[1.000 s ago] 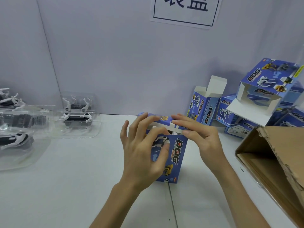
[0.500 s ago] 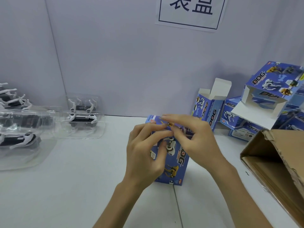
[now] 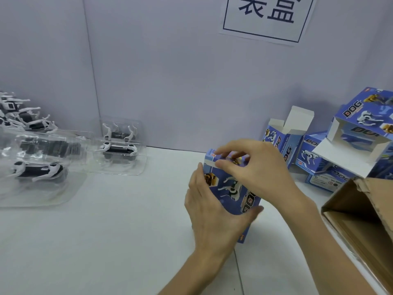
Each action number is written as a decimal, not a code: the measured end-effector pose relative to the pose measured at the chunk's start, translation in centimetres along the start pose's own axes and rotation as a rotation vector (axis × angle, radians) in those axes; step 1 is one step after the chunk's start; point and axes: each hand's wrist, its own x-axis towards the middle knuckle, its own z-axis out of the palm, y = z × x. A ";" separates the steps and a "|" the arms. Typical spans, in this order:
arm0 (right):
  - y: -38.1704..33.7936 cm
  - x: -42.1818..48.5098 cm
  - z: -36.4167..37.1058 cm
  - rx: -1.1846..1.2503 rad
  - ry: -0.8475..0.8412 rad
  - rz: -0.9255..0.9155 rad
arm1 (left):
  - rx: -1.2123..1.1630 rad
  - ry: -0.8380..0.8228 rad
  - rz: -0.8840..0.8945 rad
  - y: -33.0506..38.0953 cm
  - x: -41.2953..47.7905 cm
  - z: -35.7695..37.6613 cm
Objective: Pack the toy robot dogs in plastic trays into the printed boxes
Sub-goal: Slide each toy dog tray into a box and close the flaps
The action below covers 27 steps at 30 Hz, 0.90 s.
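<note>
A blue printed box (image 3: 232,189) is stood upright on the white counter (image 3: 119,235), right of centre. It is gripped by the left hand (image 3: 212,211), whose fingers are laid along the box's left side while the thumb is wrapped across the lower front face. The top end of the box is covered by the right hand (image 3: 257,169), and the lid is pinched at its left corner between curled fingers and thumb (whether the flap is fully tucked in cannot be told). At the back left, a clear plastic tray (image 3: 122,167) holding a black-and-white toy robot dog (image 3: 118,149) is set near the wall (image 3: 170,81). A stack of trays (image 3: 42,173), also filled, is placed just beside it at the left edge. Behind the right hand, an open box (image 3: 286,133) is stood with its flap raised, and a pile of boxes (image 3: 331,165) is heaped further right. A cardboard carton (image 3: 361,222) is seen lying open at the lower right. A paper sign (image 3: 268,15) is fixed to the wall.
</note>
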 end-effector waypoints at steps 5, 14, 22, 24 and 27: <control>-0.4 -0.2 0.7 -0.085 0.056 -0.041 | 0.015 -0.041 -0.056 0.3 -0.8 0.7; -0.5 0.4 1.1 0.031 0.016 0.025 | 0.038 -0.013 -0.011 -0.4 -0.4 0.6; -0.1 0.5 0.4 0.022 -0.059 -0.018 | 0.004 -0.014 -0.024 -0.6 -0.4 1.0; -0.2 0.2 0.4 -0.002 -0.121 -0.049 | -0.002 0.013 -0.026 -0.7 -0.1 0.7; 0.1 -0.9 0.5 -0.003 -0.097 -0.072 | -0.078 0.077 0.161 -0.7 1.2 -0.4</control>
